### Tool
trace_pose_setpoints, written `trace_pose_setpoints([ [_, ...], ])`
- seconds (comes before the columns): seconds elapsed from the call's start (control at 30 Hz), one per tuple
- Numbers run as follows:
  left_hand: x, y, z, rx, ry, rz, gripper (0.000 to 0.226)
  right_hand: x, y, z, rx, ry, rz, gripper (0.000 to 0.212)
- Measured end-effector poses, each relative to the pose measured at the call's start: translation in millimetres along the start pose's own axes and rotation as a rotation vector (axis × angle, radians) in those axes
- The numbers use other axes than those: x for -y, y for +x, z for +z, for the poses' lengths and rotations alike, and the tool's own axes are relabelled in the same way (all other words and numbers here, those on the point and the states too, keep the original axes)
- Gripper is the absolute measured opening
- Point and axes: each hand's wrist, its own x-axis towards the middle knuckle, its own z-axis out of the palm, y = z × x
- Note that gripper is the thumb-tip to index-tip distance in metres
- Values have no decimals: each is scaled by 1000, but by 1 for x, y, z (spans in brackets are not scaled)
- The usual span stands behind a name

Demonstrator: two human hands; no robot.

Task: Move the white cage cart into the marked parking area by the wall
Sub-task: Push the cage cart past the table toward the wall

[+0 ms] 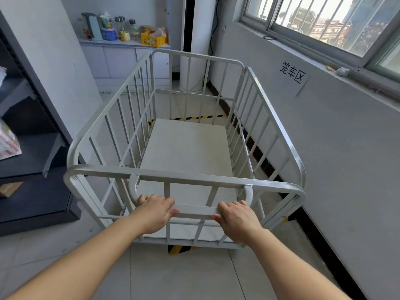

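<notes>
Left hand (154, 211) and right hand (237, 219) clamped on handle (195, 210) of white cage cart (186, 152), beside wall (324, 148), over striped floor tape (201, 118).

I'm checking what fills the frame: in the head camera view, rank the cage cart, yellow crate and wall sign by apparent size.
1. cage cart
2. wall sign
3. yellow crate
The last two look similar, and the crate is farther away.

The white barred cage cart (184, 135) is seen to be made of painted metal tube with a smooth, slightly glossy finish, and its flat base panel (186, 148) is matt. The pale tiled floor (173, 276) is smooth with a faint sheen. The grey wall (337, 152) is coated in matt paint. The white sign (292, 72) is thin paper. The dark shelving (34, 148) is matt metal.
</notes>
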Motion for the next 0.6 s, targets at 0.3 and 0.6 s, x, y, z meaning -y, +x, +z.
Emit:
trace_pose_setpoints([
  [0.3, -4, 56, -20, 17, -16, -22, 28, -41, 44, -5, -14, 14, -24, 85],
  [0.6, -23, 112, -37, 4, -32, -58, 29, -98, 84, -8, 18, 13, -49, 80],
])
